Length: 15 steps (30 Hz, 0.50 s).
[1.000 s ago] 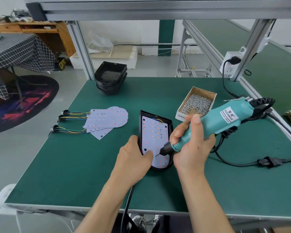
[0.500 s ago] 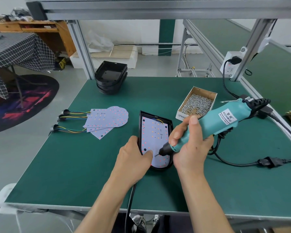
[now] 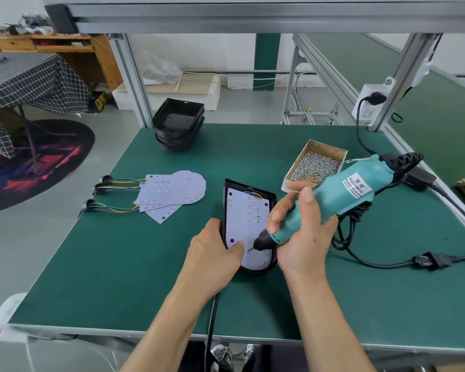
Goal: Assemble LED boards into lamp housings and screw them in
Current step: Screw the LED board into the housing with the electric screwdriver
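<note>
Both hands are working on one lamp housing [image 3: 249, 229] lying near the front of the green tabletop [image 3: 134, 264]: the left hand [image 3: 215, 253] is pressing the LED board [image 3: 246, 216] flat inside, fingertip beside the bit, while the right hand [image 3: 301, 232] is gripping the teal electric screwdriver [image 3: 333, 200]. I'd be standing the slanted driver more upright over the screw before driving it home.

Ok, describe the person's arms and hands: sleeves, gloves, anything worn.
Both forearms are bare as far as the frame shows: no sleeves in view. The left hand and right hand wear no gloves; no rings, watch or bands are visible. Fingernails look short and unpainted.
</note>
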Each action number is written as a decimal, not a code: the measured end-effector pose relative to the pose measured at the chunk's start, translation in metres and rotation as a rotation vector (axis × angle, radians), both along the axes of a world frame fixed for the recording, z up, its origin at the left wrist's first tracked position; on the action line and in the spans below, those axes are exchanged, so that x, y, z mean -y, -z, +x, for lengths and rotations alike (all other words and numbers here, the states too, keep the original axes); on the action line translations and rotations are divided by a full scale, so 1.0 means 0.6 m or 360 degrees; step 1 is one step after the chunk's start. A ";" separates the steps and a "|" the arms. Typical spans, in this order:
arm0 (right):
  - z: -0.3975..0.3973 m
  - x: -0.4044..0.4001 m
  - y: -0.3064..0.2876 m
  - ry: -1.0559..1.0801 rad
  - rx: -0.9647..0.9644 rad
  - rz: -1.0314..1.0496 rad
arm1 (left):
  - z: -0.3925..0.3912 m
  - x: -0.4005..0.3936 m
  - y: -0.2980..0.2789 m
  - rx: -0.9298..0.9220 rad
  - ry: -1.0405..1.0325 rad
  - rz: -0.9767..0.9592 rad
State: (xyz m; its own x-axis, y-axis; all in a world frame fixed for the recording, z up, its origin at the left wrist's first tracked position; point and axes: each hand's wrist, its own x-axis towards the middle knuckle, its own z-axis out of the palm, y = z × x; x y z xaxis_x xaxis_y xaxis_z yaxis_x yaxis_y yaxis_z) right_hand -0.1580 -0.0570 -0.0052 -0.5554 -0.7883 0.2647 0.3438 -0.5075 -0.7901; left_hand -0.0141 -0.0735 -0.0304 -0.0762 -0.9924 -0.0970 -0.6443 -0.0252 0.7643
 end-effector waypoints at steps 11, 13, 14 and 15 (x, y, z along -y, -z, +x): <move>-0.043 -0.005 -0.066 0.0023 0.0254 -0.0153 | 0.005 0.003 -0.001 -0.0056 0.0039 0.0083; -0.065 -0.010 -0.078 0.0174 0.0404 -0.0055 | 0.006 0.001 -0.002 -0.0098 0.0039 0.0105; -0.078 -0.014 -0.078 0.0251 0.0496 0.0012 | 0.007 0.000 -0.002 -0.0138 0.0033 0.0119; -0.090 -0.020 -0.074 0.0323 0.0577 0.0086 | 0.009 -0.001 -0.001 -0.0205 0.0022 0.0131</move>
